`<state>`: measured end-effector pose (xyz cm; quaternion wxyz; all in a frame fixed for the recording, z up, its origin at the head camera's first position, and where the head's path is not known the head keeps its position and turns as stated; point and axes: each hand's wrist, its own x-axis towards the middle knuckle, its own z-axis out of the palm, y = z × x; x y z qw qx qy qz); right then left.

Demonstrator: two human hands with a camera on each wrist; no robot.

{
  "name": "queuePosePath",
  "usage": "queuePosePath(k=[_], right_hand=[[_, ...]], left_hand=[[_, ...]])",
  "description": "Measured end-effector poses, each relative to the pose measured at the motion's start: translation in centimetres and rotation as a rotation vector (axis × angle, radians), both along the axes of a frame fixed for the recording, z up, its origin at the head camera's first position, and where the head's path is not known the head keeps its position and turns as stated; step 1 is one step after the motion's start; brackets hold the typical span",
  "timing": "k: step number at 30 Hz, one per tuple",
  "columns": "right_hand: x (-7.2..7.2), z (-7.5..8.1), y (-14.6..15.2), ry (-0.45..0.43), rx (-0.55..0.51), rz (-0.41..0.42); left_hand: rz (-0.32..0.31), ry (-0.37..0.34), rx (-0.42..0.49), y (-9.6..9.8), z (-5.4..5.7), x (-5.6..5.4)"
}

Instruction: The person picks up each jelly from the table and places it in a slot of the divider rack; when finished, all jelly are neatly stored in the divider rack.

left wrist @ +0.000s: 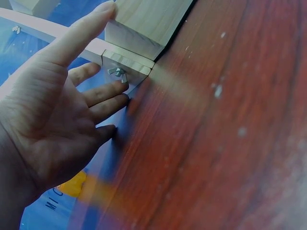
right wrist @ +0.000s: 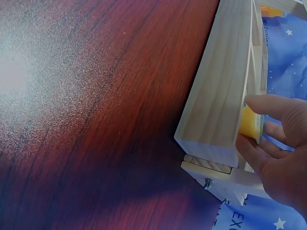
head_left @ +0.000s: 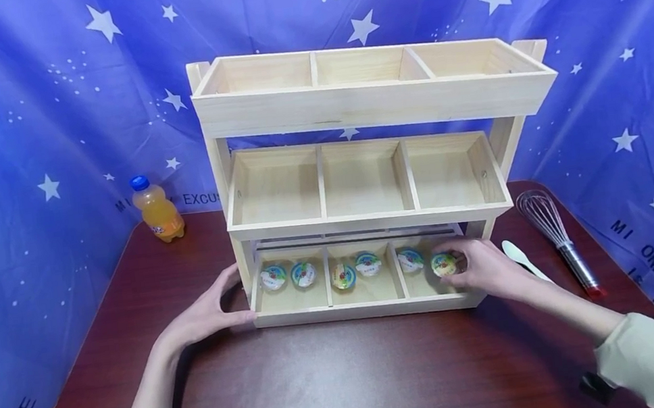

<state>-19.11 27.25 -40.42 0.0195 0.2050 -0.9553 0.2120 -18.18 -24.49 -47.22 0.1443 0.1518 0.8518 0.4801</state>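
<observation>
A three-tier wooden shelf [head_left: 376, 104] stands on the table, each tier split into three compartments. In the bottom tier lie small jelly cups with printed lids, two per compartment. My right hand [head_left: 488, 266] reaches into the bottom right compartment, thumb and fingers about a yellow jelly cup [head_left: 443, 264]; the right wrist view shows this cup [right wrist: 248, 123] between them. Beside it sits a jelly cup with a blue and white lid [head_left: 410, 260]. My left hand [head_left: 208, 314] is at the bottom tier's left end, thumb touching the front corner, the other fingers extended along the side by a wing nut [left wrist: 117, 73].
An orange drink bottle [head_left: 157, 210] with a blue cap stands at the back left. On the right lie a whisk [head_left: 558, 240] and a pale spoon [head_left: 520, 256]. Blue star-patterned cloth [head_left: 290, 4] hangs behind and along both sides of the dark red table [head_left: 347, 371].
</observation>
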Motion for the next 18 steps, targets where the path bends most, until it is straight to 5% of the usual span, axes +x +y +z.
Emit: queuePosePath(k=[18], right_hand=[[-0.12,-0.95,0.01,0.048,0.062,0.091]], left_hand=[[0.005,-0.009,-0.004,-0.04,0.08,-0.03]])
